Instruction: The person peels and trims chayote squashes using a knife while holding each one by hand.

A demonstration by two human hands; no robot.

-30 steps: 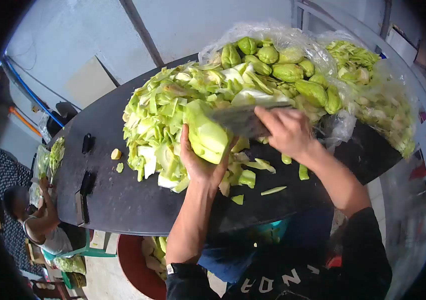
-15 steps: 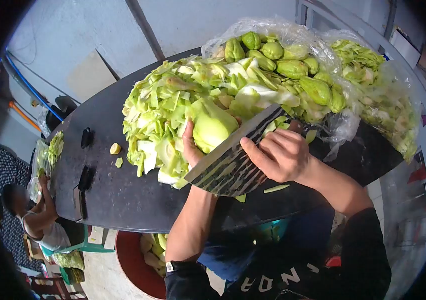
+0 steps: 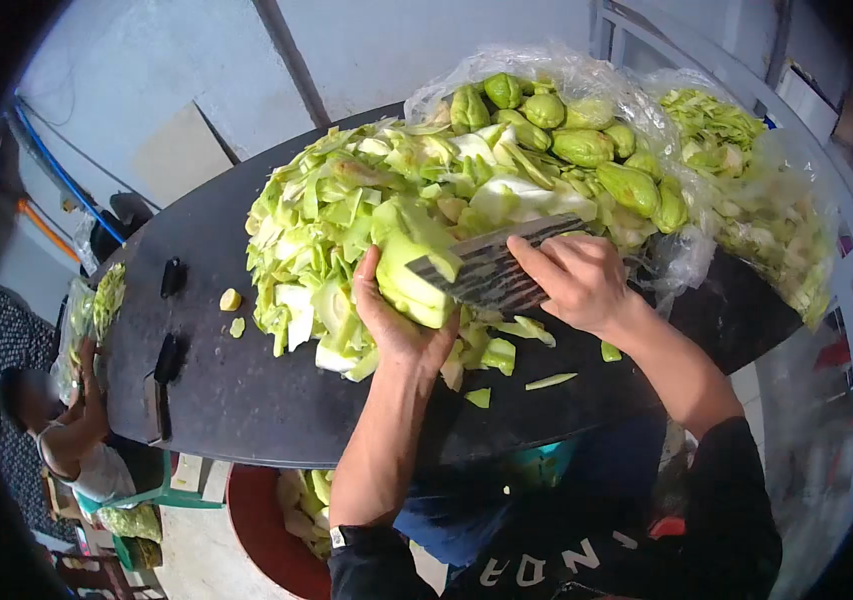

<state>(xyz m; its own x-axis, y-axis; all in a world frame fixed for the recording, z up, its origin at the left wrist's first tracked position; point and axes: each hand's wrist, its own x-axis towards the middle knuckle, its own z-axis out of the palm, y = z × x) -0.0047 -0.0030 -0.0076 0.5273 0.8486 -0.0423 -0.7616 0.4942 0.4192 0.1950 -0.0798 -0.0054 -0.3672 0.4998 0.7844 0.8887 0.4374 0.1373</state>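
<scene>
My left hand is wrapped round a pale green, peeled chayote from below, its thumb up along the left side. A broad cleaver is gripped in my right hand, and its blade meets the chayote's right side. The cleaver's handle is hidden inside my fingers. Behind both hands spreads a heap of peelings. Unpeeled chayotes lie to the right of that heap, on clear plastic. Loose slivers of peel rest on the table below the blade.
The dark oval table holds two black-handled tools and a small cut piece at left. A bag of peelings lies at right. A red tub stands below the edge. Another person sits at far left.
The cleaver has turned from a steep slant to nearly level, and my right hand has moved slightly up and right. The chayote is tilted differently. More peel pieces lie on the table beneath.
</scene>
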